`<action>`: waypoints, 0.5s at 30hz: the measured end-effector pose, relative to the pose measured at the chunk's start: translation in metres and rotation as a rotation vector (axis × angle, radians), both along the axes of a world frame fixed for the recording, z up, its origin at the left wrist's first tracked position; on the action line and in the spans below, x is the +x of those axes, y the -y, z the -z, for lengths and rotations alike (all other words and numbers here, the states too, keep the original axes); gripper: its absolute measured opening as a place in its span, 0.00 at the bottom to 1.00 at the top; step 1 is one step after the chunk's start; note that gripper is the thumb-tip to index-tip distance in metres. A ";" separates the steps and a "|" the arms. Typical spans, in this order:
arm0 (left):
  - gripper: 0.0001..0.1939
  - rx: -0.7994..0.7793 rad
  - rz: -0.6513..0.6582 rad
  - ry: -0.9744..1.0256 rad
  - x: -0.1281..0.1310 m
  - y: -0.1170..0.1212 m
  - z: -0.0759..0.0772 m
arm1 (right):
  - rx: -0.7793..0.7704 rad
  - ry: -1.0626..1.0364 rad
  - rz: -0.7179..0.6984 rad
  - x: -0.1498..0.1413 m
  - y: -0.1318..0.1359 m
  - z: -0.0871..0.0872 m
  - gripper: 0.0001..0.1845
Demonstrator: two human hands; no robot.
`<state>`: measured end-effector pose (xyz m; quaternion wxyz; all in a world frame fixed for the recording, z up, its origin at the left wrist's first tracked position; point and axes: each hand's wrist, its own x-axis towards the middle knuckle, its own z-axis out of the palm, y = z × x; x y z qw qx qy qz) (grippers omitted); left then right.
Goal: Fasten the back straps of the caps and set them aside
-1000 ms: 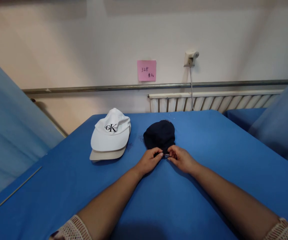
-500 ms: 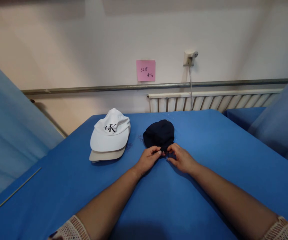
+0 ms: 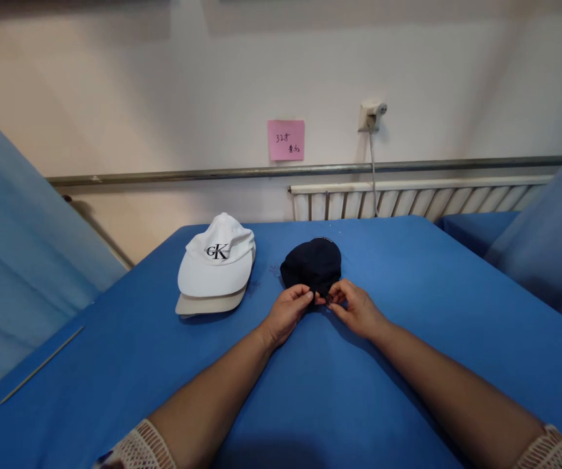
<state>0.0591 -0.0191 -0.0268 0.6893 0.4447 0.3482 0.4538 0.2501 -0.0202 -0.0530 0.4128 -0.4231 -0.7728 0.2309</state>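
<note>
A dark navy cap (image 3: 312, 262) lies on the blue-covered table, its back edge towards me. My left hand (image 3: 288, 311) pinches the near edge of the cap, at what looks like its strap, between thumb and fingers. Just to the right, my right hand (image 3: 355, 307) has thumb and fingertips closed on the strap's other part; the fine detail there is too small and dark to make out. Left of the navy cap sits a white cap (image 3: 216, 267) with dark letters on its front, stacked on a beige cap (image 3: 211, 305) whose brim shows underneath.
A thin stick (image 3: 41, 366) lies near the left edge of the blue table (image 3: 163, 371). Blue curtains (image 3: 12, 247) hang at both sides. Behind the table are a metal rail (image 3: 202, 174), a radiator (image 3: 407, 198), a plugged-in socket (image 3: 370, 117) and a pink note (image 3: 286, 140).
My right thumb and fingertips have closed together on the strap, where they were more apart before. The navy cap and my left hand have barely moved.
</note>
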 end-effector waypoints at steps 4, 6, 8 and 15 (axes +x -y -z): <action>0.12 0.020 -0.008 -0.066 0.001 0.001 0.001 | 0.051 0.063 -0.012 0.001 0.002 -0.004 0.10; 0.13 0.039 0.004 -0.090 0.001 0.000 0.002 | 0.079 0.099 -0.029 0.002 0.004 -0.008 0.10; 0.15 0.067 0.007 -0.121 0.001 0.000 0.003 | 0.100 0.125 -0.036 0.002 0.006 -0.011 0.09; 0.18 0.161 -0.003 -0.247 -0.001 -0.001 0.006 | 0.173 0.264 -0.082 -0.003 0.013 -0.018 0.06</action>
